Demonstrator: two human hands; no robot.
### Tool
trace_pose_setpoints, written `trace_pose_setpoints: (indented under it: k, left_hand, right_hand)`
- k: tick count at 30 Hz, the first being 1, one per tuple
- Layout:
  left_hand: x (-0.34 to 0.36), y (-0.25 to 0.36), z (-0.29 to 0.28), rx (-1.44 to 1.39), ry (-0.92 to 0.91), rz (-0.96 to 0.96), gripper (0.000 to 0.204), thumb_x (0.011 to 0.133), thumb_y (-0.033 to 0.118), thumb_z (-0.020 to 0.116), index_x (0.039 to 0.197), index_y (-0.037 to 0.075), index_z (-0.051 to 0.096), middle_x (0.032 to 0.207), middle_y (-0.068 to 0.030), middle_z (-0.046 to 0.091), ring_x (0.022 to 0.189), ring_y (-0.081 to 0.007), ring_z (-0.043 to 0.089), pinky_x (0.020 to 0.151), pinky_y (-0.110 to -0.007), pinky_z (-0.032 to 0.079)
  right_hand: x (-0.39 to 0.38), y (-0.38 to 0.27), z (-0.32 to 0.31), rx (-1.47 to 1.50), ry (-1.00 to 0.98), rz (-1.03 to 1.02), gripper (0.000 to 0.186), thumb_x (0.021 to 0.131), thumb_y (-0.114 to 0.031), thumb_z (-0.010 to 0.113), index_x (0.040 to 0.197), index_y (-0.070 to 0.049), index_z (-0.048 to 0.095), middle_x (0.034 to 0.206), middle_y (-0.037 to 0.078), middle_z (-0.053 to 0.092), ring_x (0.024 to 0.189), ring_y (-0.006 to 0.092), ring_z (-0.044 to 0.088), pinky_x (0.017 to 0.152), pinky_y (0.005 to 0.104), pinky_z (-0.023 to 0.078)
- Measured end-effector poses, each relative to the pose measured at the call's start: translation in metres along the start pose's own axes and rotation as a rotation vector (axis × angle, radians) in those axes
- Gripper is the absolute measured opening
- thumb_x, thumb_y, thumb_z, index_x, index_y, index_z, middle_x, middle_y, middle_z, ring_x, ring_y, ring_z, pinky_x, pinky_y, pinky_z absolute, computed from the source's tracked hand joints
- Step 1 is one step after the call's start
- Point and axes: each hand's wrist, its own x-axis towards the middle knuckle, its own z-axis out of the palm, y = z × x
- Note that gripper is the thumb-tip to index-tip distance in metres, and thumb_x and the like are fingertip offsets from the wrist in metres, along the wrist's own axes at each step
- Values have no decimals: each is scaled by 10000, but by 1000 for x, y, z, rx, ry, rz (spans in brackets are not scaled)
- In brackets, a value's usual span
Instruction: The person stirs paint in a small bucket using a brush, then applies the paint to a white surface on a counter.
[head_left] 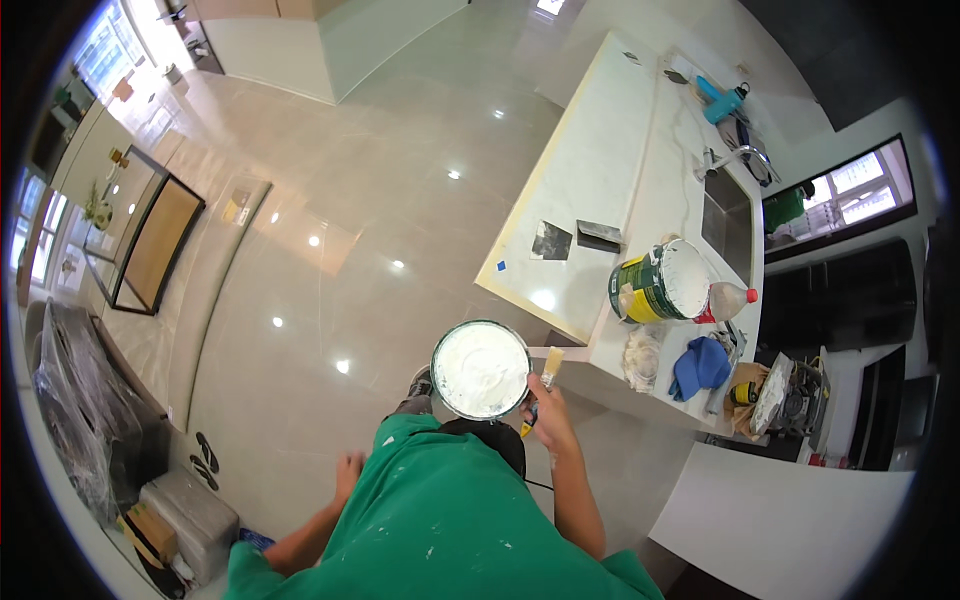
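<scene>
A round bucket of white paint [480, 368], with a dark green rim, is in front of my body above the floor. My right hand [549, 418] is closed at its right rim and also grips a paintbrush [553, 364], bristles up and yellow handle end down. How the fingers share bucket and brush is partly hidden. My left hand [347, 477] hangs low beside my green shirt, away from the bucket. Nothing shows in it, and its fingers are too foreshortened to read.
To my right stands a pale counter [570, 190] with a larger green and yellow bucket [640, 285], a bottle [730, 300], a blue cap [702, 367], flat metal blades [600, 236] and a sink [727, 225]. Plastic-wrapped furniture [90, 400] and flip-flops [205, 460] are at left.
</scene>
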Motion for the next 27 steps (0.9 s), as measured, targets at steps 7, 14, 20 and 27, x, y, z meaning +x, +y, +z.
trace_pose_setpoints:
  k: [7,14,20,27]
  left_hand:
    - [-23,-91,-36,-280,-166,-442,425,1065,431,533,1113,15,610,1032,-129,642,949,-198,625,832,-367,533]
    - [-42,-105,-31,-370,-267,-425,420,1063,425,537,1114,16,616,1038,-129,648,955,-197,630,842,-368,536]
    - [-59,-104,-22,-407,-292,-452,415,1061,420,540,1114,16,621,1043,-128,654,961,-197,634,850,-368,538]
    - [-73,-107,-11,-420,-315,-476,410,1059,414,544,1115,17,627,1049,-128,660,967,-196,639,859,-369,541]
  right_hand:
    - [32,43,-18,0,61,211,271,1043,-352,630,999,-85,644,782,-22,588,653,88,520,542,251,391]
    - [86,66,-26,-315,-111,340,364,1061,-410,571,1147,-72,677,939,20,718,797,136,665,705,306,544]
    - [113,90,-19,-288,-274,575,341,1058,-329,589,1218,-32,638,1069,93,748,933,195,725,850,338,594]
    - [138,111,-30,-314,-420,727,336,1049,-323,605,1212,-30,632,1050,91,748,891,187,725,787,310,587]
